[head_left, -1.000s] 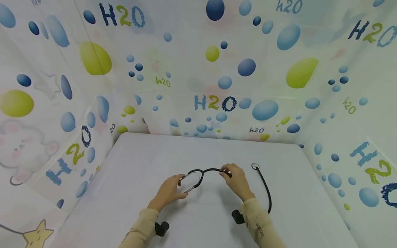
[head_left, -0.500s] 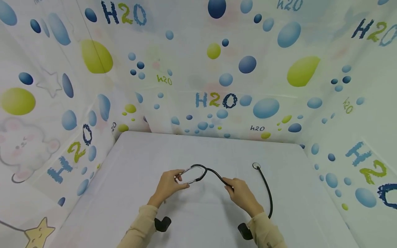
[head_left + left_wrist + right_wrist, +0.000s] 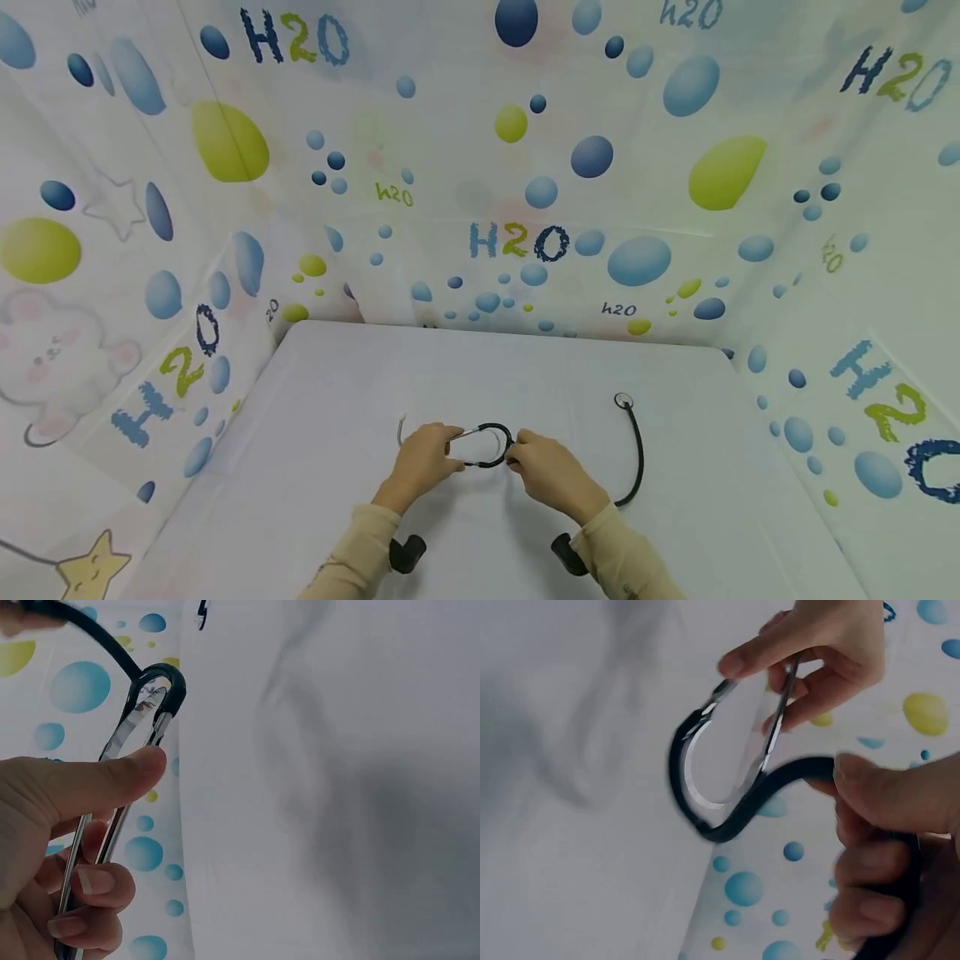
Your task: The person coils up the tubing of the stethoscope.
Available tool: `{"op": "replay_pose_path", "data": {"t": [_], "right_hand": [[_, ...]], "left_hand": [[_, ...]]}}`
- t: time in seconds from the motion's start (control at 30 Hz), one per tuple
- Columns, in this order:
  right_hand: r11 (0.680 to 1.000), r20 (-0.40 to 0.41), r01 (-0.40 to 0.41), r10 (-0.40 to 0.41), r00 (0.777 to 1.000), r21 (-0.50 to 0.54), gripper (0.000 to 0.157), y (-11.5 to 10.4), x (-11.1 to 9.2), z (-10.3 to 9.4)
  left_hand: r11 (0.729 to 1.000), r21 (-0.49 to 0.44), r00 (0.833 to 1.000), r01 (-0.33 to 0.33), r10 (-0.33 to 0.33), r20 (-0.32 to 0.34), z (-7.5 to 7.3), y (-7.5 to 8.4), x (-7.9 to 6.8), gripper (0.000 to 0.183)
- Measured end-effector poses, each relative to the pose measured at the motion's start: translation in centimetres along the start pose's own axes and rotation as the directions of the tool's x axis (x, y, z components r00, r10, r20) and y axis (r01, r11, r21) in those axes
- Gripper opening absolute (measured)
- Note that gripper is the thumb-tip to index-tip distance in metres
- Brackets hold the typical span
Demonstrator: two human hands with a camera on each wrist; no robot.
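Note:
A stethoscope with black tubing [image 3: 640,458] is held in both hands above the white table. My left hand [image 3: 423,462] grips its two metal ear tubes [image 3: 116,829], thumb on one side and curled fingers on the other. One pale ear tip [image 3: 402,417] sticks out beyond that hand in the head view; the other is hidden. My right hand [image 3: 555,475] curls round the black tube near the fork [image 3: 724,827], where the ear tubes branch. To the right, the round chest piece [image 3: 623,401] is at the tubing's far end. My right hand and sleeve hide part of the tubing.
A white cloth covers the table [image 3: 360,367]. Patterned curtains [image 3: 450,167] with blue and green drops enclose its back and sides. Black camera mounts [image 3: 407,554] sit under both wrists.
My right hand has slid along the tubing toward the fork and moved left, closer to my left hand. My left hand has shifted slightly right, and an ear tip now shows past it.

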State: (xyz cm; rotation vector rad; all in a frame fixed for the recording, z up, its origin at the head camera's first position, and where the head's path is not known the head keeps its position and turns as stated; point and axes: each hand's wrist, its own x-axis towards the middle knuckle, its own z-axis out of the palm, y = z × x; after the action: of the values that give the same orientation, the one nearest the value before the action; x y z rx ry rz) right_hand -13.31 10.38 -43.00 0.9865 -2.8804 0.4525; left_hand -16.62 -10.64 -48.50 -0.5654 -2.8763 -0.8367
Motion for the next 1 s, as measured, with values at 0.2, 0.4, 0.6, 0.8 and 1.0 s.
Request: {"op": "replay_pose_path", "data": {"t": [0.2,0.4,0.6,0.8,1.0], "right_hand": [[0.977,0.176,0.056,-0.093,0.98,0.204,0.008,0.3,1.6,0.7],[0.874,0.071,0.067,-0.115,0.991,0.481,0.008,1.8,2.4,2.1],[0.849,-0.158,0.114,-0.037,0.987,0.516,0.017,2.6,2.5,3.3],[0.935,-0.377,0.083,0.056,0.925,0.344,0.03,2.8,2.2,4.5],[0.936,-0.463,0.054,0.121,0.878,0.347,0.034,2.6,1.9,5.2]], "left_hand": [[0.998,-0.028,0.996,-0.055,0.057,0.068,0.2,0.7,-0.3,0.048],[0.983,-0.066,0.978,-0.169,0.176,0.109,0.0,1.1,-0.4,0.048],[0.973,-0.065,0.973,-0.219,0.223,0.051,-0.3,1.5,-0.4,0.048],[0.971,-0.097,0.975,-0.22,0.223,0.021,-0.5,1.8,-0.4,0.048],[0.965,-0.164,0.979,-0.204,0.204,-0.016,-0.5,1.8,-0.5,0.049]]}}
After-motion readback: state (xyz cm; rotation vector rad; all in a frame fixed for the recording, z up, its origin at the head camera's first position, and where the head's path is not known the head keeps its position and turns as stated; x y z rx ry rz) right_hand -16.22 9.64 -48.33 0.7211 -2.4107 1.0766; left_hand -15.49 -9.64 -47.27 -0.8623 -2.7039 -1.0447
